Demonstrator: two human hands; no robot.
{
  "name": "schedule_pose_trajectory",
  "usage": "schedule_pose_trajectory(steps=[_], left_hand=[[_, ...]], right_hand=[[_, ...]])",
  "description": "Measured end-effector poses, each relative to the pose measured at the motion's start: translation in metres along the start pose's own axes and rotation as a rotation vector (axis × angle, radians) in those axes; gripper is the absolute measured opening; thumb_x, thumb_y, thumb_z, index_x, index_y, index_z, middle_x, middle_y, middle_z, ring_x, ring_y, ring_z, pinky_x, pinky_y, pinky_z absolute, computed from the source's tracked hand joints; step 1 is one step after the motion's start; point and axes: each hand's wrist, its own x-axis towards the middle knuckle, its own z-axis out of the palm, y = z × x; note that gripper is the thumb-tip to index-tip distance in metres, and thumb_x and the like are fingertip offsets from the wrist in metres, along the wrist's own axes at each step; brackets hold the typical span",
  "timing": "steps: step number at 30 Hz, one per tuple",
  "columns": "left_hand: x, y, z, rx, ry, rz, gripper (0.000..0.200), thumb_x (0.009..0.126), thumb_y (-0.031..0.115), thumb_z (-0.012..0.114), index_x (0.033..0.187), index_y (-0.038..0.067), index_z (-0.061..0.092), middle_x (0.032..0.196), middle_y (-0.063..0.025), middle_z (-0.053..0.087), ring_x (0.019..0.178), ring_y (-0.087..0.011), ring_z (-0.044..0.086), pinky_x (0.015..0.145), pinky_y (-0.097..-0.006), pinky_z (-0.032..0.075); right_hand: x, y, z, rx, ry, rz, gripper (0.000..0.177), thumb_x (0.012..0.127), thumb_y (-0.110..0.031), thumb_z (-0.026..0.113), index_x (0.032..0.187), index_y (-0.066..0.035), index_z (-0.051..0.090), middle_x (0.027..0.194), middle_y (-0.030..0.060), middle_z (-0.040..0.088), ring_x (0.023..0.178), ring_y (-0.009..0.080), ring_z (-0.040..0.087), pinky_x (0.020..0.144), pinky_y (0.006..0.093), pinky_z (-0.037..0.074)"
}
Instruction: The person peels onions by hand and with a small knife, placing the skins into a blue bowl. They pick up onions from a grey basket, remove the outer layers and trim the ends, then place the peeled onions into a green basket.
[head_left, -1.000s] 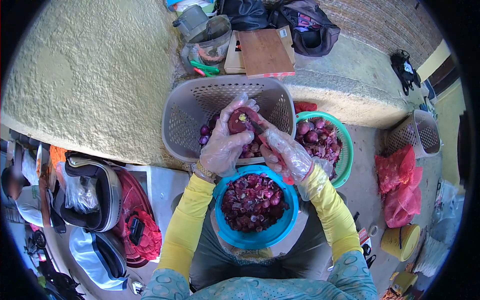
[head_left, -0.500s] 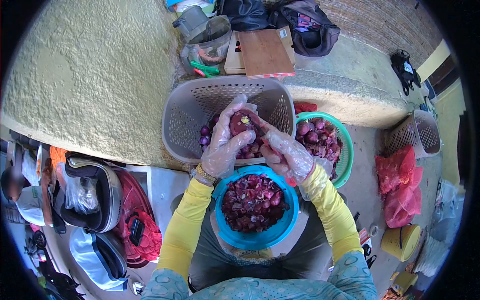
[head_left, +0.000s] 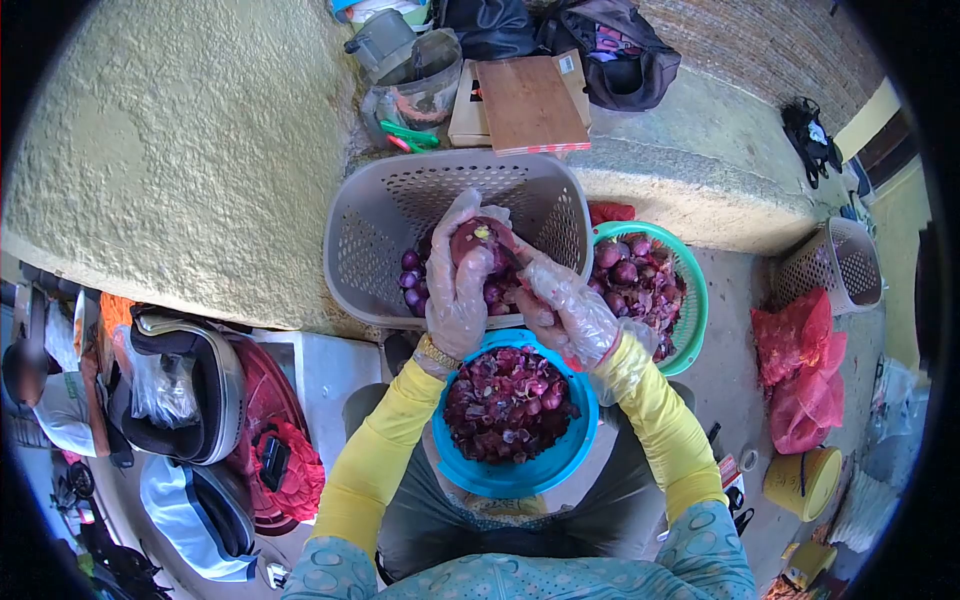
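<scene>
Red onion, single, hand-held, one end cut pale

Item: red onion [head_left: 470, 238], held over the near part of the grey basket [head_left: 352, 245], pale cut end showing.
Left hand [head_left: 458, 290]: plastic-gloved; grip closed round the onion, fingers on the far side, thumb on the near.
Right hand [head_left: 577, 308]: plastic-gloved; grip clamped on a red-handled tool [head_left: 572, 362], apparently a knife, mostly hidden, its working end against or just beside the onion.
Handling (judged): light, firm, hard to crush; outer skin papery and apt to flake; any moist cut surface likely slippery under plastic. Best held round its widest sides, fingertips clear of the tool.
Adjacent: blue basin [head_left: 515, 489] of onion skins and bulbs; green basket [head_left: 698, 312] of the same.
Markings: white label [head_left: 567, 64] on the carton [head_left: 467, 122], too small to read; part-hidden lettering on pale material [head_left: 512, 506] below the basin, not legible; no brand readable
</scene>
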Motion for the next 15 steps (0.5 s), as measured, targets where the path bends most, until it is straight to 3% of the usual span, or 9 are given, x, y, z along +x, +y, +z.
schedule_pose_trajectory(steps=[1,4,8,10,11,13,14,15], left_hand=[[0.0,0.001,0.003,-0.151,0.037,-0.103,0.06,0.109,0.046,0.044,0.152,0.004,0.036,0.143,-0.0176,0.053,0.129,-0.0256,0.055,0.112,-0.0414,0.044],[0.001,0.003,0.006,-0.286,0.056,-0.132,0.068,0.106,0.056,0.043,0.152,0.005,0.037,0.139,-0.0171,0.057,0.129,-0.0259,0.055,0.113,-0.0422,0.043],[0.001,0.009,0.011,-0.382,0.101,-0.2,0.071,0.106,0.059,0.041,0.152,0.005,0.038,0.139,-0.0174,0.056,0.13,-0.0269,0.055,0.114,-0.0434,0.043],[-0.002,0.012,0.012,-0.555,0.087,-0.291,0.061,0.111,0.048,0.037,0.151,0.003,0.037,0.142,-0.0172,0.054,0.131,-0.0255,0.054,0.116,-0.042,0.04],[-0.002,0.011,0.013,-0.556,0.087,-0.291,0.061,0.111,0.048,0.037,0.151,0.003,0.037,0.142,-0.0172,0.054,0.131,-0.0255,0.054,0.116,-0.042,0.04],[-0.002,0.008,0.015,-0.577,0.091,-0.338,0.076,0.106,0.065,0.034,0.154,0.006,0.038,0.148,-0.017,0.052,0.135,-0.0288,0.052,0.115,-0.0453,0.042],[-0.003,0.009,0.016,-0.578,0.091,-0.338,0.076,0.106,0.065,0.034,0.154,0.006,0.038,0.148,-0.017,0.052,0.135,-0.0288,0.052,0.115,-0.0453,0.042],[-0.005,0.01,0.016,-0.659,0.104,-0.415,0.076,0.105,0.065,0.034,0.154,0.006,0.039,0.149,-0.0167,0.051,0.136,-0.0288,0.052,0.116,-0.0453,0.042]], right_hand=[[0.0,0.001,0.002,0.014,0.005,-0.008,0.064,0.108,-0.034,0.051,0.164,-0.018,0.026,0.074,-0.0066,0.041,0.052,0.0026,0.032,0.044,0.0185,0.025],[0.004,0.011,0.006,0.021,-0.001,-0.089,0.064,0.108,-0.033,0.052,0.164,-0.018,0.027,0.074,-0.0062,0.042,0.054,0.0023,0.033,0.045,0.0181,0.026],[0.011,0.022,0.0,-0.142,0.024,-0.149,0.067,0.108,-0.035,0.052,0.165,-0.015,0.023,0.074,-0.0076,0.039,0.058,0.0015,0.034,0.049,0.0174,0.027],[0.016,0.031,-0.006,-0.166,-0.015,-0.236,0.075,0.107,-0.034,0.054,0.166,-0.01,0.015,0.097,-0.0023,0.058,0.08,0.0039,0.052,0.067,0.0188,0.043],[0.018,0.034,-0.006,-0.167,-0.015,-0.237,0.075,0.107,-0.034,0.054,0.166,-0.01,0.015,0.097,-0.0023,0.058,0.08,0.0039,0.052,0.067,0.0188,0.043],[0.022,0.04,-0.001,-0.145,0.015,-0.358,0.078,0.108,-0.029,0.054,0.166,-0.005,0.007,0.144,0.0082,0.052,0.122,0.0124,0.052,0.102,0.027,0.044],[0.023,0.04,-0.002,-0.146,0.016,-0.358,0.078,0.108,-0.029,0.054,0.166,-0.005,0.007,0.144,0.0082,0.052,0.122,0.0124,0.052,0.102,0.027,0.044],[0.023,0.04,-0.002,-0.152,-0.009,-0.394,0.076,0.108,-0.025,0.052,0.165,-0.004,0.006,0.155,0.0102,0.039,0.134,0.0148,0.042,0.111,0.0299,0.034]])
